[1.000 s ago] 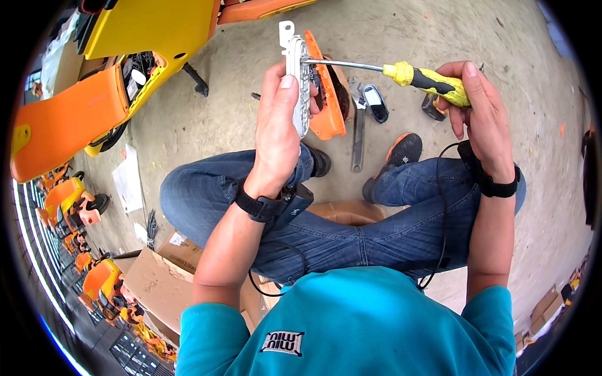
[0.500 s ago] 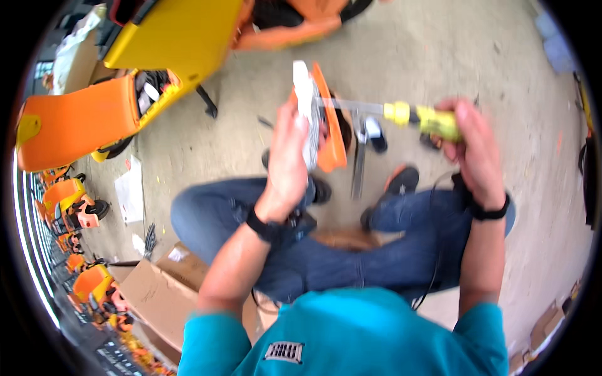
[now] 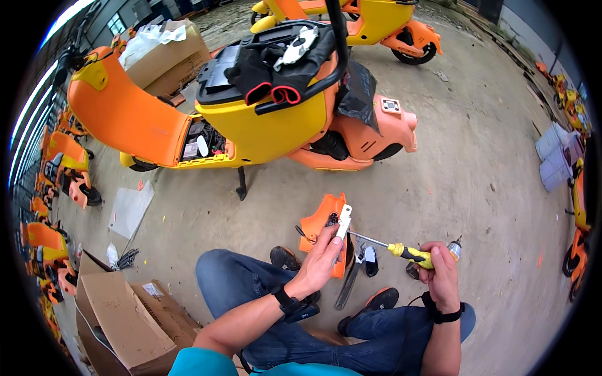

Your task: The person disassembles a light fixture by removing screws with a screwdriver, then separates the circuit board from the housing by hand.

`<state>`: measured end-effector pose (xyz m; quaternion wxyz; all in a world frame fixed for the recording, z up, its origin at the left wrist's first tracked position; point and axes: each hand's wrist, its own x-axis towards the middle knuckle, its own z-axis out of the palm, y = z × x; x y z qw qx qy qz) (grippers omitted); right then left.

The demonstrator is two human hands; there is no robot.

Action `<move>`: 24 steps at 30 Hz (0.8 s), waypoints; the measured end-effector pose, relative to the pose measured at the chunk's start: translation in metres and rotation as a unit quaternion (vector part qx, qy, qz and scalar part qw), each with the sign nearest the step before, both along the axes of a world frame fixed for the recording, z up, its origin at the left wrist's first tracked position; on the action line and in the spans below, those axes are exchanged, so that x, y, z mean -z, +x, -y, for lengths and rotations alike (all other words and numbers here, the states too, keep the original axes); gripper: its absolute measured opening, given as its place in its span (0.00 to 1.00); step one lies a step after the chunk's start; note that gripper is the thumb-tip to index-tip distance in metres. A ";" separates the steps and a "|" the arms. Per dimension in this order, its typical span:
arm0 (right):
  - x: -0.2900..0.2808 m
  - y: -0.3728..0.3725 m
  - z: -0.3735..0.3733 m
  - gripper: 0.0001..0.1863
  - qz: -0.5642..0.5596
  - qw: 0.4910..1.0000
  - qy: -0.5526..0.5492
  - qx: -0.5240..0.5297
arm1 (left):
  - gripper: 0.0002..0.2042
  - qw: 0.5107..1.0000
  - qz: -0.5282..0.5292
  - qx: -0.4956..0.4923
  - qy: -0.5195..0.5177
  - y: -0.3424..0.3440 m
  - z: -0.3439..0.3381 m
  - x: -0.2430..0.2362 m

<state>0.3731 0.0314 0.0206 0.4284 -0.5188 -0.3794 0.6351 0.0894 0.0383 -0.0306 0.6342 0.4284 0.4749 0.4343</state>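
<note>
My left hand (image 3: 320, 263) is closed on a white part (image 3: 343, 219) with a holed tab at its top. My right hand (image 3: 443, 282) grips a yellow-and-black screwdriver (image 3: 411, 255), whose long shaft points left to the white part; whether the tip touches is unclear. Under the white part, an orange plastic housing (image 3: 325, 207) lies on the floor, with dark fittings inside. Beside it lie a steel wrench (image 3: 347, 286) and a small dark device with a light face (image 3: 370, 259). A drill-like tool (image 3: 456, 249) shows behind my right hand, partly hidden.
A yellow-orange scooter (image 3: 263, 131) stands ahead, gloves (image 3: 248, 81) on top; another (image 3: 370, 22) stands behind it. Rows of scooters (image 3: 66, 156) line both sides. An open cardboard box (image 3: 125, 319) is at my lower left, a plastic sheet (image 3: 132, 210) beyond, grey buckets (image 3: 552, 156) at right.
My view has tilted up, so more of the scooters shows and my hands sit lower in the picture. Both hands still hold the white part and screwdriver.
</note>
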 end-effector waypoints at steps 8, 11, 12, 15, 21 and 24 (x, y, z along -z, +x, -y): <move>-0.002 -0.014 0.002 0.14 -0.039 0.998 0.042 0.032 | 0.21 1.000 -0.012 -0.011 0.019 0.002 0.002 -0.002; -0.004 -0.005 0.001 0.12 -0.004 0.999 -0.037 -0.018 | 0.21 1.000 0.003 -0.019 0.023 0.000 0.001 0.001; 0.002 -0.003 0.000 0.13 -0.012 0.999 -0.028 -0.014 | 0.21 1.000 0.004 -0.020 0.023 -0.001 0.000 0.001; 0.026 0.001 -0.001 0.11 -0.063 0.996 0.039 0.046 | 0.21 1.000 0.001 -0.005 0.018 0.000 -0.001 0.001; 0.004 -0.014 0.002 0.12 0.039 0.997 0.011 0.060 | 0.21 1.000 0.005 -0.004 -0.007 -0.001 0.001 -0.001; 0.008 0.005 -0.001 0.13 -0.036 0.999 -0.032 -0.003 | 0.21 1.000 0.005 -0.012 -0.008 -0.001 0.000 -0.002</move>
